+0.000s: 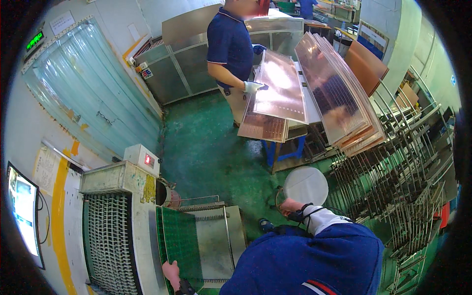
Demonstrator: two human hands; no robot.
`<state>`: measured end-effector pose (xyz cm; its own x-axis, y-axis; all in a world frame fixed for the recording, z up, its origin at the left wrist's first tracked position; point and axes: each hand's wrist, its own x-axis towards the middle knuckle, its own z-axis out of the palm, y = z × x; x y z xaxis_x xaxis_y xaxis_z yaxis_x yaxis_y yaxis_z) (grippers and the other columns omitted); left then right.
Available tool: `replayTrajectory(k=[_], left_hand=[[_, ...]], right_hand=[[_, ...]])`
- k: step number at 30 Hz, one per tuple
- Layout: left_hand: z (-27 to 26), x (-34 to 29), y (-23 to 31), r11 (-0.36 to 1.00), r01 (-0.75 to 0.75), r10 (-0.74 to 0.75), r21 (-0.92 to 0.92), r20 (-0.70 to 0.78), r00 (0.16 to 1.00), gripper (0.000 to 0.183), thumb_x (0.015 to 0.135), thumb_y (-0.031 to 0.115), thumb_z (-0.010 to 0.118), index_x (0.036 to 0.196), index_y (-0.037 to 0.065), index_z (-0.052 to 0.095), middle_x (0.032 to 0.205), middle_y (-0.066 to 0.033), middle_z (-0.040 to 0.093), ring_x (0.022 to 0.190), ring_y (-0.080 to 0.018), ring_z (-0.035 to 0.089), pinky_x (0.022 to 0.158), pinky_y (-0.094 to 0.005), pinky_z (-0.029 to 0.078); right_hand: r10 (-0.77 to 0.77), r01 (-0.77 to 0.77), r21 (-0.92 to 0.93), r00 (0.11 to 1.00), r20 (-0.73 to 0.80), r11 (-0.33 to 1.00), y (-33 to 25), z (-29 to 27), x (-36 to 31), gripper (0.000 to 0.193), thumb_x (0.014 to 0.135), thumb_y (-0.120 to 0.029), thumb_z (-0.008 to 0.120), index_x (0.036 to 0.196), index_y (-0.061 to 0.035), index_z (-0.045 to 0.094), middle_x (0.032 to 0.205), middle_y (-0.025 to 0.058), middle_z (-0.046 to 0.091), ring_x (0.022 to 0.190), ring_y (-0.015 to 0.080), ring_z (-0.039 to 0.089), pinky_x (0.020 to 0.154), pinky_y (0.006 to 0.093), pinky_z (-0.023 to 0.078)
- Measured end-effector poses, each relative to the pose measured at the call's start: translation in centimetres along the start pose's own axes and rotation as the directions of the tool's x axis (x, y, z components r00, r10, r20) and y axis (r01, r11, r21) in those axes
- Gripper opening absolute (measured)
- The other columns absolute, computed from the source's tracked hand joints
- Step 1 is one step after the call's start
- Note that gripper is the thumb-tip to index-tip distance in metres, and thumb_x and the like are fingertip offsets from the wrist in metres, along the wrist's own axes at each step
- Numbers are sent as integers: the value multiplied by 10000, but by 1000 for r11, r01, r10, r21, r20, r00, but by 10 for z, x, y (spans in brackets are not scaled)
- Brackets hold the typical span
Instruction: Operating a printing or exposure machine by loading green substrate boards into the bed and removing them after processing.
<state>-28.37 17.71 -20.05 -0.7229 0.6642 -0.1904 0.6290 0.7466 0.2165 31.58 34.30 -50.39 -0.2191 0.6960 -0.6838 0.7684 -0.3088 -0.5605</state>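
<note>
At the lower left, my left hand (171, 274) is closed at the near edge of a translucent green panel (179, 241). The panel stands in front of a pale metal tray-like frame (236, 236) with toothed bars and a rod. My right hand (291, 206) is beside a round light-grey stool top (307, 187), fingers curled; whatever they hold, if anything, is hidden. A dark band circles my right wrist.
A roller conveyor machine (110, 241) with a control box (142, 160) stands left. Ahead, a co-worker (228, 54) in gloves handles a shiny copper-coloured sheet (280, 88) over a blue-legged stand (285, 152). More copper sheets (339, 93) lean beside it. Metal racks (393, 172) crowd the right.
</note>
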Motion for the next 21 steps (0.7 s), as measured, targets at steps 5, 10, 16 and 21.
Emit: replayTrajectory(k=[5, 10, 16, 21], left_hand=[[-1, -1, 2, 1000, 0, 0, -15, 14, 1000, 283, 716, 176, 693, 949, 24, 638, 873, -197, 633, 831, -375, 600, 701, -439, 461], [5, 4, -3, 1000, 15, -16, 26, 16, 1000, 335, 721, 197, 691, 976, -9, 623, 929, -224, 616, 882, -386, 585, 737, -441, 457], [9, 7, -6, 1000, 9, -8, 16, -20, 1000, 386, 720, 205, 690, 998, -49, 604, 968, -240, 602, 908, -392, 574, 760, -444, 455], [19, 18, -21, 998, 2, 0, -69, 28, 1000, 358, 711, 193, 691, 979, -32, 616, 935, -236, 611, 886, -393, 579, 750, -443, 456]], right_hand=[[-71, 72, -108, 997, 16, 992, -5, -6, -7, 209, 632, -289, 660, 756, -121, 680, 679, 113, 632, 650, 299, 630, 548, 395, 490], [-41, 38, -136, 999, -19, 990, -28, -14, -26, 188, 647, -270, 652, 740, -109, 677, 692, 107, 640, 662, 289, 637, 548, 382, 498], [-123, 117, -111, 991, -49, 987, -29, -17, -36, 174, 638, -262, 647, 693, -98, 663, 671, 107, 636, 658, 289, 637, 540, 378, 496], [-176, 169, -157, 984, -31, 973, -18, -14, -24, 206, 618, -301, 652, 652, -99, 644, 631, 111, 615, 613, 315, 612, 507, 414, 456]])
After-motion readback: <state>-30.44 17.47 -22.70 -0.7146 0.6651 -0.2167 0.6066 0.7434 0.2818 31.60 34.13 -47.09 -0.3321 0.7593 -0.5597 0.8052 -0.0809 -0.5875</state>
